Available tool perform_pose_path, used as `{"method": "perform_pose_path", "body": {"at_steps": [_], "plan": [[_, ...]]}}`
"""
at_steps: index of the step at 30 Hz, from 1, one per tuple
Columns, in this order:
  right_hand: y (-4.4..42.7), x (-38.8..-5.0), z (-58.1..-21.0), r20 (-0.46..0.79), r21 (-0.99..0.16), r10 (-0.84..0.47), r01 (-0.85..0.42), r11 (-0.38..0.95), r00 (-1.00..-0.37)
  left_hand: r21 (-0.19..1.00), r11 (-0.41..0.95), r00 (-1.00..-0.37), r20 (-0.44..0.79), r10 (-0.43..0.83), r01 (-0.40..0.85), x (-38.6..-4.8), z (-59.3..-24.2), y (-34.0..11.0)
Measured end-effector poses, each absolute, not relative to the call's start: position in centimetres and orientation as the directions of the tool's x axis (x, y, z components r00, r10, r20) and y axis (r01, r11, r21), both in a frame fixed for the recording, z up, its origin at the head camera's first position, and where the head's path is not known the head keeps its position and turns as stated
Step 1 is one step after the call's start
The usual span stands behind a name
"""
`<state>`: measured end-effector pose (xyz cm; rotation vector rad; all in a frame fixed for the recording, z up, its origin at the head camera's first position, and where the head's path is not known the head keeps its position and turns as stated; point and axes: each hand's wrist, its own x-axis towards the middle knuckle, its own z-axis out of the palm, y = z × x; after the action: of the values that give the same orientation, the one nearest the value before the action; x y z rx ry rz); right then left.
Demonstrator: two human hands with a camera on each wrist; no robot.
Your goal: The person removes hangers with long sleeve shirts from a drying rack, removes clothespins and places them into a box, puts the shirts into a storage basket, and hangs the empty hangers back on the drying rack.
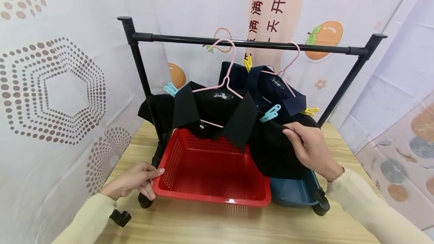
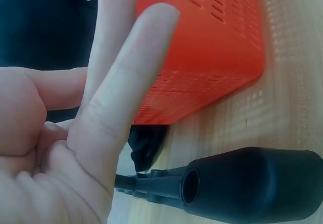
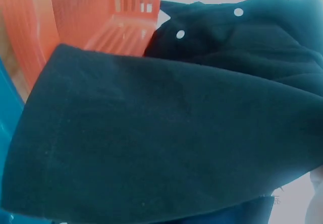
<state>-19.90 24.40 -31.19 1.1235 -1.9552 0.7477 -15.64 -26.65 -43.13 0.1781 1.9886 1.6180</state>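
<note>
A black shirt (image 1: 217, 108) hangs from the rack on a pink hanger (image 1: 228, 80), with light-blue clips on both shoulders. My right hand (image 1: 313, 150) pinches its right-side sleeve near the blue clip (image 1: 270, 113); in the right wrist view the sleeve (image 3: 151, 138) spreads across the picture. Below the shirt stands a red basket (image 1: 211, 198), and my left hand (image 1: 139, 180) grips its left rim, thumb on top. The left wrist view shows that hand (image 2: 101, 98) with extended fingers against the basket's side (image 2: 212, 47). Behind hangs a navy shirt (image 1: 271, 89) with yellow clips.
The black rack's crossbar (image 1: 203, 41) spans above, its feet on the wooden table (image 1: 190, 225). A blue basket (image 1: 293, 193) sits right of the red one, partly under the sleeve. A small black piece (image 1: 120, 217) lies near my left sleeve. Patterned curtains surround the table.
</note>
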Motion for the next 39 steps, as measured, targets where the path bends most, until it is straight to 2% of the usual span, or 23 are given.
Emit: {"method": "perform_pose_path", "body": {"at_steps": [9, 14, 21, 29, 37, 39], "plan": [[24.1, -17.6, -30.4, 0.843, -0.192, -0.415, -0.913, 0.361, -0.342, 0.935, 0.266, -0.835, -0.333, 0.438, -0.233, -15.9, -42.8, -26.6], [23.9, -17.1, -30.5, 0.832, -0.234, -0.416, -0.912, 0.336, -0.367, 0.939, 0.252, -0.833, -0.328, 0.446, -0.235, -15.9, -42.7, -26.7], [23.7, -18.0, -34.3, 0.789, -0.287, -0.449, -0.899, 0.331, -0.418, 0.904, 0.317, -0.824, -0.402, 0.398, -0.288, -15.9, -42.7, -26.8], [23.7, -18.4, -38.3, 0.667, -0.424, -0.486, -0.824, 0.375, -0.565, 0.875, 0.374, -0.828, -0.439, 0.350, -0.306, -15.7, -42.8, -26.6], [23.4, -18.5, -40.4, 0.633, -0.462, -0.485, -0.798, 0.388, -0.603, 0.883, 0.365, -0.843, -0.420, 0.335, -0.294, -15.5, -43.1, -26.9], [23.4, -18.7, -41.0, 0.638, -0.455, -0.487, -0.803, 0.385, -0.596, 0.884, 0.358, -0.844, -0.422, 0.332, -0.301, -15.4, -43.1, -26.9]]}}
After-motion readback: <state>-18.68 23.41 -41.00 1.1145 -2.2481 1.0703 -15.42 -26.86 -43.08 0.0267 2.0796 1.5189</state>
